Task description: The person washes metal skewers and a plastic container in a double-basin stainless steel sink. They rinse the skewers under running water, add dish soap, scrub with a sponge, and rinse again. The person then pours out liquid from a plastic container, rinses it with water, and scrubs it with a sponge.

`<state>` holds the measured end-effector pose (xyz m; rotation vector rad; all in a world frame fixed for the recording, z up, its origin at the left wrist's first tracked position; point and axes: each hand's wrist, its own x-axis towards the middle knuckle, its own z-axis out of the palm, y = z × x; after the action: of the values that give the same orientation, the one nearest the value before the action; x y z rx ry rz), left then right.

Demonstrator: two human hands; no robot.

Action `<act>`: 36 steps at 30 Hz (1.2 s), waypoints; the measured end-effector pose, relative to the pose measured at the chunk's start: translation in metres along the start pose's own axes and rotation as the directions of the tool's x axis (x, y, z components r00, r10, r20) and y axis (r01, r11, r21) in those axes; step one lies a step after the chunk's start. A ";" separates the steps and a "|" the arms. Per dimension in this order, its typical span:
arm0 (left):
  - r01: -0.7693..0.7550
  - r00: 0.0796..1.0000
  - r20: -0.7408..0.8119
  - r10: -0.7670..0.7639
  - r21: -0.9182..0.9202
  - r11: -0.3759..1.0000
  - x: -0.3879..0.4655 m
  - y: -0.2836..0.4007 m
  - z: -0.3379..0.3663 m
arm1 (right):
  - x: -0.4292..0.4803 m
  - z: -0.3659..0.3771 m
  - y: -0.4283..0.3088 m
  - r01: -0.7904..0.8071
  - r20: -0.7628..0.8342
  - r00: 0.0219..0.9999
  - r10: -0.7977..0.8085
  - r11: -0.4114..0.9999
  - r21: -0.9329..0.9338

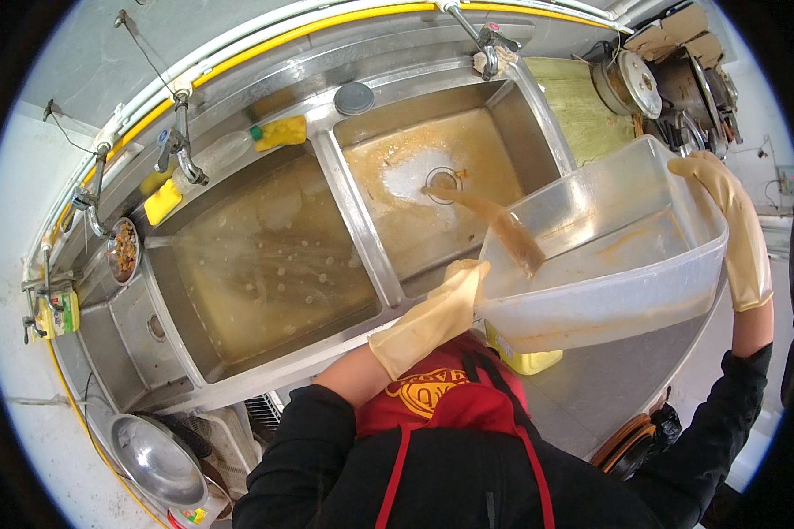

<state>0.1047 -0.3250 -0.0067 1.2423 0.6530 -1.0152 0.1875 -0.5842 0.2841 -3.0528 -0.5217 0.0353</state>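
Observation:
Both of my hands wear cream rubber gloves and hold a large translucent plastic tub (pixel 595 317), tilted toward the sink. My right hand (pixel 721 198) grips its raised far-right end. My left hand (pixel 440 307) is at its lower left corner, fingers partly hidden by the tub. Brown liquid (pixel 513 238) runs out over the tub's low edge in a stream. It falls near the drain (pixel 444 185) of the right stainless-steel sink basin (pixel 496 125), whose floor carries brownish water and small bits.
The middle basin (pixel 271 264) holds murky water. Behind it are faucets (pixel 182 155), yellow sponges (pixel 163 202), a clear plastic bottle (pixel 221 152) and a black lid (pixel 354 98). A bowl of food scraps (pixel 124 251) sits left. Lidded pots (pixel 625 82) stand right; a metal bowl (pixel 155 456) is lower left.

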 end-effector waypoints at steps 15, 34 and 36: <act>-0.759 0.649 0.363 0.669 0.372 0.534 0.027 -0.036 -0.025 | 0.091 0.022 0.049 -0.338 0.328 0.937 0.121 0.556 0.759; 0.029 0.906 0.408 0.110 -0.320 0.947 0.037 -0.029 -0.020 | 0.141 0.053 0.061 -0.461 0.392 0.886 0.246 0.546 0.700; -0.278 0.825 0.480 0.299 -0.116 0.954 0.048 -0.040 -0.024 | 0.150 0.040 0.068 -0.641 0.464 0.755 0.464 0.673 0.369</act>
<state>0.0926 -0.3151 -0.0717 0.9505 0.0782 -1.0011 0.3497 -0.5965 0.2383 -2.5357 0.4111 0.6189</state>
